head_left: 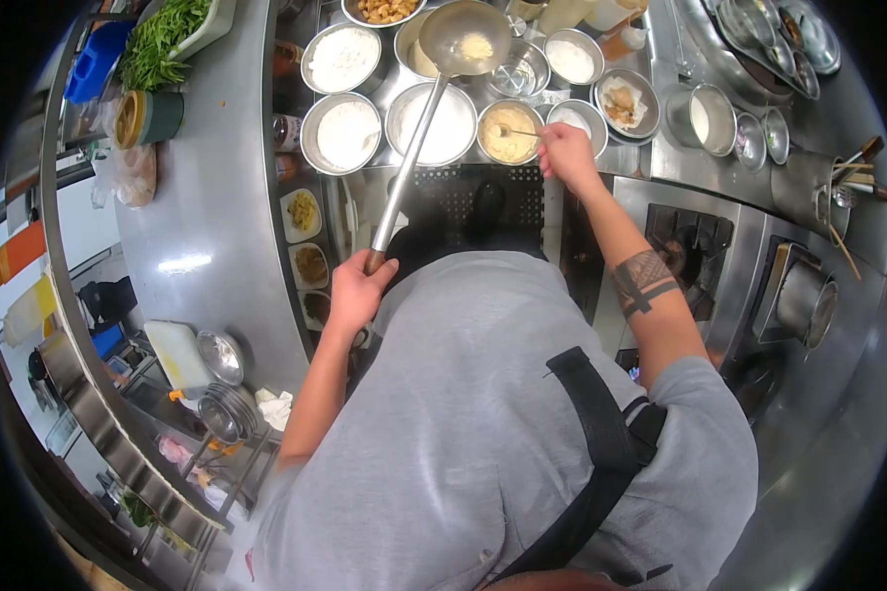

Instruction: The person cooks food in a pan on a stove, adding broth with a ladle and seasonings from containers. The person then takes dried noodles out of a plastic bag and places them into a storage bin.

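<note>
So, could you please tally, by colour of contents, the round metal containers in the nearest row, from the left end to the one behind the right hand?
White-filled containers: 3
Pale yellow-filled container: 1
Total: 4

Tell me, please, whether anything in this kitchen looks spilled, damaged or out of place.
Nothing looks plainly spilled or broken. Slightly untidy: a crumpled white cloth or paper lies loose beside the stacked metal bowls, and a small brown speck marks the steel counter.
</note>
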The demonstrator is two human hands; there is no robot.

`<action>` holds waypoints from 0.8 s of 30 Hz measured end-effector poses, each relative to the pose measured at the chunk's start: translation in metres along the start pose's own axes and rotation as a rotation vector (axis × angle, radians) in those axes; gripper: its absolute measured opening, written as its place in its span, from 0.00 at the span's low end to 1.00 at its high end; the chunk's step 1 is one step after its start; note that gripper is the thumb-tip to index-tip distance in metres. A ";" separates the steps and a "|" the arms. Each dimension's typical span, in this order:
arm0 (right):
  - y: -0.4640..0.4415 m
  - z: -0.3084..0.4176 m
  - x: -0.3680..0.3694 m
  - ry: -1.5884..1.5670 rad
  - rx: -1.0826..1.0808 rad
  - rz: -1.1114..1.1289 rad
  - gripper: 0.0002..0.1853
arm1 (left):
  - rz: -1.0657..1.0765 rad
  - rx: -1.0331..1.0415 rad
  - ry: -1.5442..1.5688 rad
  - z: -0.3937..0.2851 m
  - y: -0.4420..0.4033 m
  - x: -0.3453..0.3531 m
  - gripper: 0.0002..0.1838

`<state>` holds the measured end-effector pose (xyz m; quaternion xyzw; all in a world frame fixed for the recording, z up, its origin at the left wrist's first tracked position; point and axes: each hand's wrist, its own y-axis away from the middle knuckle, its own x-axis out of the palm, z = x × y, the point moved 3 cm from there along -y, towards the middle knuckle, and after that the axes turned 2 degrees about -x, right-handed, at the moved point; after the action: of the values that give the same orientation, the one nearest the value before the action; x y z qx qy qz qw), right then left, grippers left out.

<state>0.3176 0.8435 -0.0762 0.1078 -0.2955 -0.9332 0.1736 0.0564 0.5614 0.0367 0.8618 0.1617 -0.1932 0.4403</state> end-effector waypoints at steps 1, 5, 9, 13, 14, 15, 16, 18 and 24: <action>0.001 0.002 0.005 0.097 -0.011 -0.001 0.11 | 0.000 0.000 -0.001 0.001 -0.001 0.000 0.17; 0.003 -0.004 0.004 -0.014 0.009 0.018 0.11 | -0.013 0.010 0.011 0.006 -0.003 -0.001 0.17; 0.017 0.005 -0.022 -0.205 0.053 0.051 0.10 | -0.039 0.026 -0.025 0.003 -0.002 -0.002 0.17; 0.038 0.056 -0.037 -0.342 -0.012 0.096 0.10 | -0.037 0.033 -0.019 0.002 -0.007 -0.001 0.17; 0.040 0.072 -0.037 -0.375 -0.107 0.120 0.11 | -0.028 0.048 -0.007 0.003 -0.008 0.001 0.17; 0.041 0.087 -0.036 -0.375 -0.108 0.119 0.11 | -0.018 0.063 0.004 0.002 -0.009 0.002 0.17; 0.042 0.106 -0.038 -0.166 -0.242 -0.009 0.12 | -0.015 0.066 0.003 0.001 -0.009 0.002 0.17; 0.045 0.133 -0.039 0.107 -0.410 -0.195 0.14 | 0.065 0.000 0.057 -0.002 -0.010 0.004 0.16; 0.033 0.091 -0.033 0.239 -0.249 -0.161 0.14 | 0.074 0.007 0.041 -0.010 -0.009 0.005 0.16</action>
<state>0.3289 0.8779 0.0200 0.2187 -0.1456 -0.9540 0.1442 0.0590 0.5754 0.0337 0.8725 0.1380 -0.1595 0.4406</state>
